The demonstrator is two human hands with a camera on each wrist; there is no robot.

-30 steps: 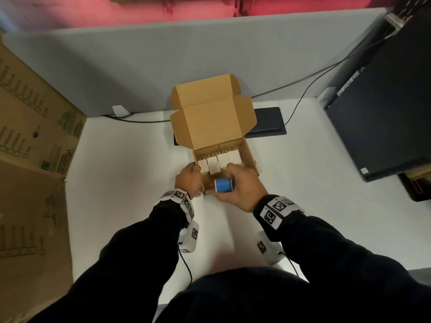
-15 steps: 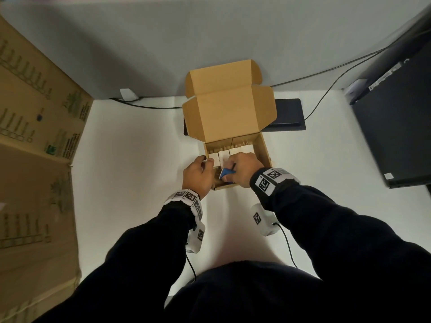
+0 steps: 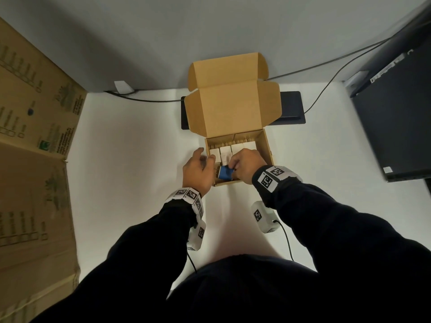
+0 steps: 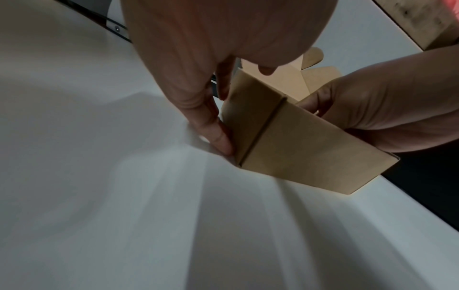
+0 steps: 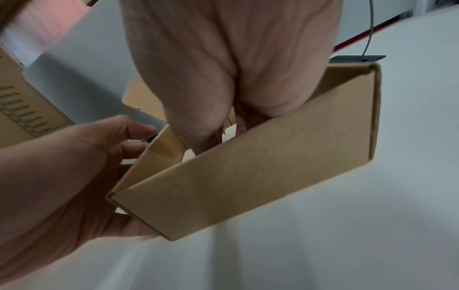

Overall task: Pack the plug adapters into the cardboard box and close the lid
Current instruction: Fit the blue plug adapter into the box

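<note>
Both my hands work at the cardboard box (image 3: 266, 145) on the table's twelve o'clock side, lid up. My right hand (image 3: 247, 164) pinches a blue plug adapter (image 3: 225, 172) inside at six o'clock. My left hand (image 3: 197, 171), fingers relaxed, touches the nine o'clock wall.

Overhead head view; close wrist views.
</note>
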